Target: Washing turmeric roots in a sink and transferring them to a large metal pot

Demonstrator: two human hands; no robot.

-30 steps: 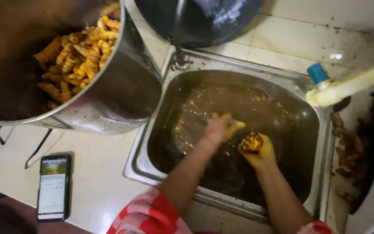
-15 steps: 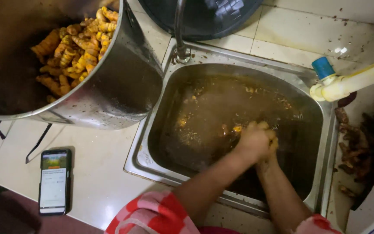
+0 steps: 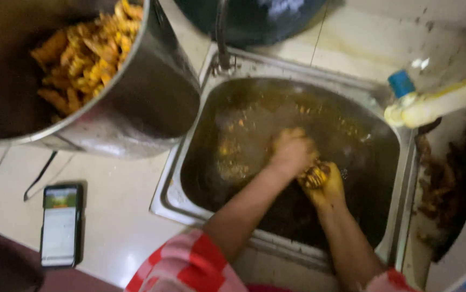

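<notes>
Both hands in the sink (image 3: 406, 178), over murky brown water. Right hand (image 3: 327, 186) clamped on a yellow root piece (image 3: 315, 176); left hand (image 3: 291, 151) closed against it from above-left, rubbing. To do it well: keep it low over the water, turn while scrubbing. Long axis can't be told, mostly hidden. Big steel pot (image 3: 135, 108) of roots sits left on the counter (image 3: 119, 216).

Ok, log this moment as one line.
left hand: rubbing root | right hand: gripping yellow knobbly root | over steel sink of brown water | steel pot beside
</notes>
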